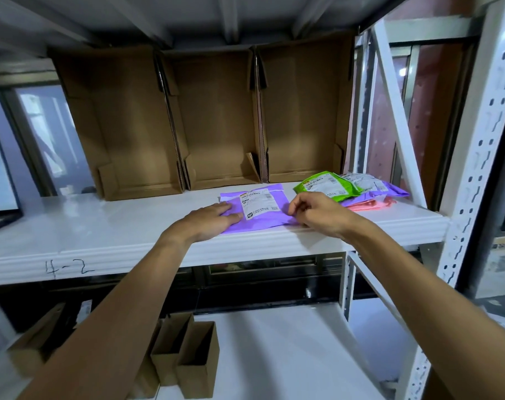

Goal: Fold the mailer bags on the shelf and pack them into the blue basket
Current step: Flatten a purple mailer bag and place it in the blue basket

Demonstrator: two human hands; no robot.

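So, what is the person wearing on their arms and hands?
Nothing worn shows. The left forearm and right forearm are bare to the frame edge, no sleeves. The left hand and right hand have no gloves; no watch, band or ring is visible.

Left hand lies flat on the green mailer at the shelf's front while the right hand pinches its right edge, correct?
No, it is purple, not green. The head view shows the left hand flat on the purple mailer at the shelf's front, the right hand pinching its right edge; the green mailer tops the pile further right.
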